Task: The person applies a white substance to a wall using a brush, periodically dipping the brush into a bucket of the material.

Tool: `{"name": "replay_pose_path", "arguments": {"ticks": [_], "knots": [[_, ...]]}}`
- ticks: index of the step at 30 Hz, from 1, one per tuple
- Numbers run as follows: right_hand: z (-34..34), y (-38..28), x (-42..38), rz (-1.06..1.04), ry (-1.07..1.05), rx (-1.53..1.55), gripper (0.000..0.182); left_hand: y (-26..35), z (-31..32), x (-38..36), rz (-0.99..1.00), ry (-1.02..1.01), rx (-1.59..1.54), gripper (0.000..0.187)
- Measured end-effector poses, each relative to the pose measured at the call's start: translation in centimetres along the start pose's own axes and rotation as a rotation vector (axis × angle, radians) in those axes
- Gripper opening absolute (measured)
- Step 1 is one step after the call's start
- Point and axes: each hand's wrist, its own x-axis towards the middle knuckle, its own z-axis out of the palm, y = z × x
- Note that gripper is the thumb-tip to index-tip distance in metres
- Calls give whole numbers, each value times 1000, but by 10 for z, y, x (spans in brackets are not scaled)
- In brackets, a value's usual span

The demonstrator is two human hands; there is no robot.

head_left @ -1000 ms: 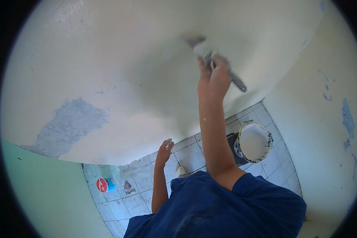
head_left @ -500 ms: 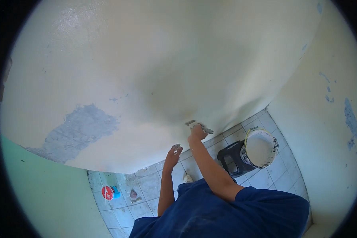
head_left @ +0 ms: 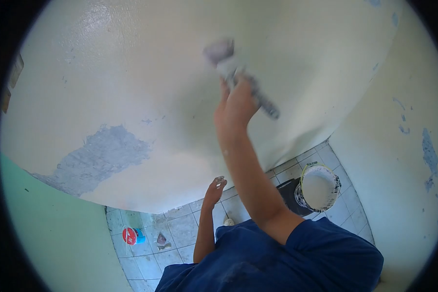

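Observation:
My right hand (head_left: 237,108) grips a wide paintbrush (head_left: 225,63), blurred by motion, its paint-smeared handle sticking out to the lower right. The bristles point up and left in front of the pale cream wall (head_left: 146,78). Lower down, my left hand (head_left: 213,191) is held near the foot of the wall, its fingers closed around something small and greyish-white that I cannot make out. A bare grey patch (head_left: 104,158) with ragged edges shows on the wall, left of both hands.
On the tiled floor (head_left: 182,228) at the right, a paint bucket (head_left: 319,187) with whitish paint sits on or against a dark stool-like object (head_left: 291,197). A red-and-blue tub (head_left: 133,236) and a small scraper-like item (head_left: 162,241) are at the left. Side walls (head_left: 404,160) close in the corner.
My right hand has swung the paintbrush up from low on the wall to much higher, and the arm now covers part of the dark stool-like object. The left hand has hardly moved.

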Motion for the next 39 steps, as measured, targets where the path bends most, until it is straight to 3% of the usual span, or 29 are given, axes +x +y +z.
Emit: {"name": "replay_pose_path", "arguments": {"ticks": [2, 3, 5, 7, 9, 10, 13, 14, 16, 18, 21, 23, 24, 25, 26, 27, 28, 30, 32, 33, 34, 35, 36, 39], "knots": [[-69, 29, -4, 66, 81, -108, 32, 15, 0, -5, 28, -28, -5, 43], [-128, 65, 4, 3, 214, -143, 26, 29, 0, -12, 65, 2, 30, 43], [-241, 92, 13, -165, 98, -837, 9, 12, -3, -2, 6, -20, 6, 44], [-325, 92, 33, -146, 28, -982, 10, 7, -7, -6, -56, -29, 21, 44], [-301, 58, 37, -47, -102, -777, 7, 1, -15, -7, -48, -9, 21, 46], [-267, 23, 42, -250, -338, -1346, 10, -7, -17, -10, -48, -1, 17, 48], [-125, -60, 59, -851, -1158, -1356, 17, -11, -17, -12, -46, 6, 53, 49], [-86, -74, 62, -957, -1267, -1347, 8, -4, -17, -14, -57, 6, 56, 49], [-6, -102, 59, -1228, -1597, -1179, 12, 20, -11, -19, -74, 29, -17, 45], [44, -118, 37, -1418, -1580, -1302, 17, 26, -5, -13, -42, 16, -24, 45], [56, -98, 40, -1531, -1575, -1461, 23, 43, 5, -8, 22, 13, -27, 45], [15, -61, 49, -1526, -1769, -1539, 9, 43, 9, -5, 52, 14, -34, 45], [-21, -43, 54, -1450, -1842, -1507, 13, 41, 9, -4, 70, 16, -36, 46], [-59, -34, 53, -1328, -1981, -1515, 11, 39, 8, -4, 66, 34, -40, 46], [-91, -31, 49, -1026, -2180, -1719, 9, 41, 7, -5, 62, 41, -43, 46], [-118, -32, 50, -976, -2240, -1757, 6, 43, 4, -10, 56, 47, -47, 47], [-137, -28, 63, -688, -2298, -1751, 3, 43, 1, -13, 47, 55, -45, 47], [-125, -24, 92, -274, -2320, -1631, 14, 36, -6, -18, 41, 94, -43, 45], [-73, -35, 114, -394, -2099, -1489, 32, 29, -12, -20, 9, 123, -65, 45], [-37, -44, 124, -487, -2074, -1217, 29, 19, -14, -17, -6, 110, -37, 46], [10, -61, 122, -540, -2082, -1181, 25, 5, -17, -10, -24, 95, -11, 47], [54, -93, 96, -617, -1942, -1204, 20, -1, -19, -5, -41, 82, 15, 48], [87, -109, 93, -880, -1964, -1164, 20, 4, -18, -5, -43, 80, 3, 48], [130, -154, 67, -1141, -1684, -1240, 21, 23, -10, -5, -28, 79, -17, 48]]}}
